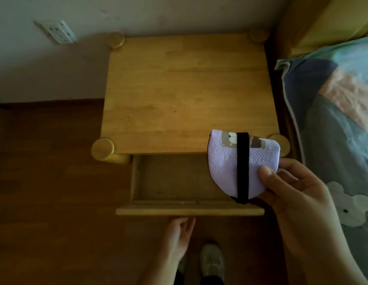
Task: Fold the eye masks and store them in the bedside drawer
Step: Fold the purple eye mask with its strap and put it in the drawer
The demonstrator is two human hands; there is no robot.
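Head view: your right hand [290, 188] pinches the folded eye mask [226, 167] above the open drawer's [135, 179] right side; left hand [180, 230], fingers loose, steadies its front. Lower it flat, strap [242, 167] tucked.

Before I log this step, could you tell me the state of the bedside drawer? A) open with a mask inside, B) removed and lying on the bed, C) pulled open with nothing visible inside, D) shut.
C: the drawer is pulled out, its wooden bottom showing bare, while the right hand holds the folded eye mask above it.
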